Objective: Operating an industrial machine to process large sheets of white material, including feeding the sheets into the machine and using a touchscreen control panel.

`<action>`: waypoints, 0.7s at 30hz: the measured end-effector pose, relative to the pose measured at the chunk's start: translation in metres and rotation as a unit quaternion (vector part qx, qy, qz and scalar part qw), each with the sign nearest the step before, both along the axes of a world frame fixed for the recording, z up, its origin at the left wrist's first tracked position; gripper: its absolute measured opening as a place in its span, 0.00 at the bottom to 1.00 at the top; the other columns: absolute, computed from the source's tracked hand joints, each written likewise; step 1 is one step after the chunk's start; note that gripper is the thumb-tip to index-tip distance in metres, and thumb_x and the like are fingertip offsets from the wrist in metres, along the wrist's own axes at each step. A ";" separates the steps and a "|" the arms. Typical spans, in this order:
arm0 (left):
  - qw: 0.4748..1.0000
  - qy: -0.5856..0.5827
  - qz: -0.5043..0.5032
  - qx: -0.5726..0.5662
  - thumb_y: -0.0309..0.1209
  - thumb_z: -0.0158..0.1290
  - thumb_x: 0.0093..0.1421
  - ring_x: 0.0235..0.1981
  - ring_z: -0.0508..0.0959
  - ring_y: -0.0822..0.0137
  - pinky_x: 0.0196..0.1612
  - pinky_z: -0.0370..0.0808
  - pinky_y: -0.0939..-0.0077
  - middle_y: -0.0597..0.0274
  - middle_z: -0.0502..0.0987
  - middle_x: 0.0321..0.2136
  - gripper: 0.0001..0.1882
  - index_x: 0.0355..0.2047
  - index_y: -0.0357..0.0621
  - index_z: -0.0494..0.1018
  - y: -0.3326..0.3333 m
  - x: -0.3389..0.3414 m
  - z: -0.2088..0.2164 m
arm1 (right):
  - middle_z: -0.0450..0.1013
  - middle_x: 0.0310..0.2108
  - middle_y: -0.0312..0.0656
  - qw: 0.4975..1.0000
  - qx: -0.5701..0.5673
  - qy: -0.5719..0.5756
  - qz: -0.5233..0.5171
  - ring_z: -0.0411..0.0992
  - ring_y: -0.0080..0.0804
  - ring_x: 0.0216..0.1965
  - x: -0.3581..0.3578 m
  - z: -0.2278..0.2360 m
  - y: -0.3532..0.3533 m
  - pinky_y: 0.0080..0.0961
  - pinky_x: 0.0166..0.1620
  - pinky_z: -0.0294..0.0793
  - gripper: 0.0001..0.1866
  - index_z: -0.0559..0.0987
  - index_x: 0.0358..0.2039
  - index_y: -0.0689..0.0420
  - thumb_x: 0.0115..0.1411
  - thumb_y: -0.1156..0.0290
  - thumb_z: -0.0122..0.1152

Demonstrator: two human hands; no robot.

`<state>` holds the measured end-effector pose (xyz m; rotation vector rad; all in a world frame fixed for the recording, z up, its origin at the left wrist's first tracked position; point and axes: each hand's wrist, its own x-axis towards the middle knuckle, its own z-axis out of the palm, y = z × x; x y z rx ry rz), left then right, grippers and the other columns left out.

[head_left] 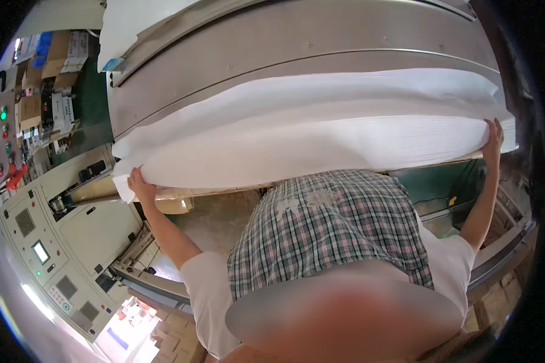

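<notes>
Head view: my only feed, looking down on two hands, one at each end of a white sheet bundle.
White sheet bundle (321,148): one, stretched across the middle of the frame from centre left to centre right, along the lower edge of the grey metal machine (272,57); I see fine lines running along its right part.
Left hand (141,184): at centre left, fingers bent, closed over the bundle's left end.
Right hand (494,138): at centre right, fingers curled, closed over the bundle's right end.
Cardboard boxes (59,51): several in the upper left of the frame, stacked with blue and white items; they overlap too much for me to count, and I cannot tell their contents.
Brown cartons (178,339): a pile at lower left; insides hidden from me.
Further cartons (496,302): more at lower right, partly cut off by the dark rim, contents unseen.
Cabinet (112,233): pale, at left, with one lit screen (40,252).
Control panel (0,142): one, at the far left edge, showing at least two green lights.
Checked apron (333,224): one, worn by the person, lower centre.
</notes>
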<state>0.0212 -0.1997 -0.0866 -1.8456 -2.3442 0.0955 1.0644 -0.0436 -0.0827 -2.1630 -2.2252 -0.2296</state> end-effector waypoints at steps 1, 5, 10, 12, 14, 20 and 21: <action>1.000 -0.009 0.013 -0.022 0.28 0.55 0.39 0.50 0.64 0.53 0.55 0.54 0.54 0.52 0.68 0.45 0.27 0.45 0.48 0.66 -0.009 0.004 -0.004 | 0.55 0.55 0.48 1.000 -0.022 -0.006 -0.003 0.53 0.49 0.56 -0.015 0.003 0.000 0.43 0.56 0.55 0.31 0.67 0.48 0.44 0.42 0.84 0.54; 0.998 -0.037 0.033 -0.040 0.25 0.53 0.39 0.49 0.65 0.54 0.54 0.54 0.54 0.54 0.68 0.44 0.27 0.45 0.47 0.65 -0.011 0.017 0.005 | 0.57 0.54 0.48 0.996 -0.088 -0.022 0.000 0.53 0.49 0.56 -0.028 0.012 0.009 0.40 0.56 0.54 0.29 0.67 0.47 0.49 0.41 0.84 0.54; 0.977 -0.017 0.041 -0.210 0.25 0.54 0.38 0.48 0.66 0.55 0.54 0.55 0.58 0.56 0.69 0.44 0.29 0.45 0.47 0.64 0.018 -0.018 0.019 | 0.58 0.52 0.50 0.985 -0.136 -0.098 0.051 0.54 0.49 0.55 0.030 -0.006 0.036 0.38 0.54 0.56 0.27 0.67 0.47 0.53 0.43 0.80 0.54; 0.952 -0.009 0.072 -0.296 0.24 0.53 0.38 0.50 0.64 0.54 0.55 0.55 0.62 0.56 0.68 0.46 0.32 0.49 0.46 0.63 0.042 -0.043 0.014 | 0.59 0.50 0.50 0.952 -0.301 -0.034 0.033 0.53 0.48 0.56 0.047 -0.001 0.072 0.41 0.54 0.55 0.25 0.67 0.47 0.54 0.44 0.79 0.53; 0.878 -0.070 0.189 -0.434 0.21 0.50 0.36 0.52 0.63 0.53 0.54 0.59 0.66 0.56 0.65 0.51 0.38 0.53 0.48 0.60 0.099 -0.039 0.015 | 0.57 0.52 0.50 0.898 -0.414 -0.142 0.056 0.53 0.47 0.56 0.069 -0.001 0.105 0.42 0.54 0.53 0.26 0.62 0.51 0.55 0.49 0.78 0.46; 0.829 -0.042 0.164 -0.533 0.18 0.45 0.33 0.46 0.70 0.51 0.46 0.68 0.70 0.50 0.72 0.43 0.38 0.50 0.55 0.65 0.198 -0.030 -0.023 | 0.69 0.43 0.49 0.762 -0.588 -0.255 -0.091 0.67 0.44 0.47 -0.053 -0.024 0.234 0.33 0.46 0.70 0.25 0.70 0.47 0.52 0.45 0.80 0.52; 0.835 -0.047 0.162 -0.524 0.19 0.45 0.35 0.44 0.71 0.51 0.46 0.68 0.69 0.50 0.73 0.41 0.36 0.50 0.56 0.66 0.200 -0.037 -0.028 | 0.73 0.35 0.47 0.738 -0.564 -0.354 0.113 0.72 0.43 0.39 -0.013 -0.038 0.240 0.34 0.37 0.75 0.20 0.73 0.40 0.55 0.43 0.81 0.53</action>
